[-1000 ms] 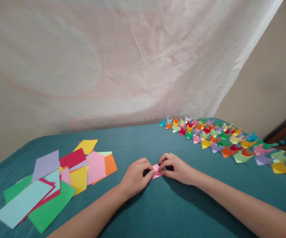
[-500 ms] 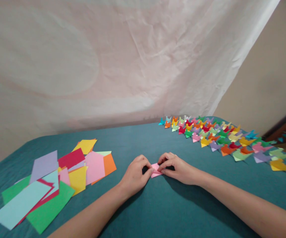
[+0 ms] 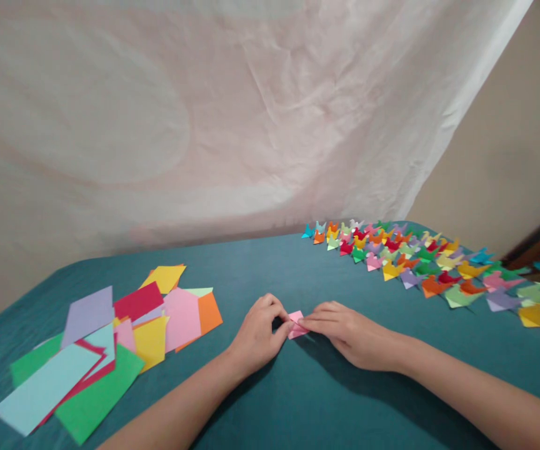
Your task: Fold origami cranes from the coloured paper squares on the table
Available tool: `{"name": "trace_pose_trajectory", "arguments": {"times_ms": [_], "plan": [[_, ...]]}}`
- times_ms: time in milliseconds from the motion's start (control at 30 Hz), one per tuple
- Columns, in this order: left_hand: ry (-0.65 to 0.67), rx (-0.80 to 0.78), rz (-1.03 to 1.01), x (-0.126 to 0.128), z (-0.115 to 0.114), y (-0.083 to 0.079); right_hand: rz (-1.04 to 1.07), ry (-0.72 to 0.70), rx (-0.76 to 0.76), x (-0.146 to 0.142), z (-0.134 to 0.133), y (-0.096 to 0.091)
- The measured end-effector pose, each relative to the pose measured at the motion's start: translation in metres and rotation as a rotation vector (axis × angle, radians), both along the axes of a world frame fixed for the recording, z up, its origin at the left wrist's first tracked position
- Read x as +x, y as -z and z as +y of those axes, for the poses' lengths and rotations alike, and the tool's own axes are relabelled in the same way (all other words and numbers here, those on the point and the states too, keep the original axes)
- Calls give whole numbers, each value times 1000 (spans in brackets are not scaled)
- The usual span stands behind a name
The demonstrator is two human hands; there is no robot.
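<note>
A small folded piece of pink paper [image 3: 297,331] lies on the table between my two hands. My left hand [image 3: 261,328] pinches its left edge between thumb and bent fingers. From the other side, my right hand [image 3: 352,336] has its fingers pressed together, with the tips on the paper's right part. A crease runs across the paper near the fingertips. The right thumb is mostly hidden beneath the fingers.
Loose sheets of coloured paper [image 3: 40,381] overlap at the left. Several rows of folded paper birds [image 3: 392,270] stand at the right, reaching to the table's back edge. A pale cloth [image 3: 232,125] hangs behind the blue-green table [image 3: 246,259].
My right hand has shifted slightly right and down, its fingers now straighter and closer together over the paper. My left hand keeps its pinch. The view has moved a little.
</note>
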State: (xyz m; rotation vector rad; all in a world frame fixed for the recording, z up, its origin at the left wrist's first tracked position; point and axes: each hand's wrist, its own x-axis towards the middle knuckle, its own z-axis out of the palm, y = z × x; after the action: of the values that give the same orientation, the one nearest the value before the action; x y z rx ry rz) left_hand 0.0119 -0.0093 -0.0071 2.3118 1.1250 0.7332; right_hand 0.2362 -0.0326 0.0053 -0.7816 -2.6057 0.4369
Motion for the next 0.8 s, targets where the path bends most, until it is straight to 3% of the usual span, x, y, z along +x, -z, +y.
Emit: {"name": "trace_pose_trajectory", "arguments": {"times_ms": [267, 600, 800], "plan": [[-11, 0, 11, 1, -2, -1, -184, -24, 119, 2, -6, 5], [-15, 30, 17, 2, -1, 0, -226, 19, 141, 0, -11, 6], [45, 140, 61, -2, -5, -4, -241, 26, 123, -1, -9, 8]]}}
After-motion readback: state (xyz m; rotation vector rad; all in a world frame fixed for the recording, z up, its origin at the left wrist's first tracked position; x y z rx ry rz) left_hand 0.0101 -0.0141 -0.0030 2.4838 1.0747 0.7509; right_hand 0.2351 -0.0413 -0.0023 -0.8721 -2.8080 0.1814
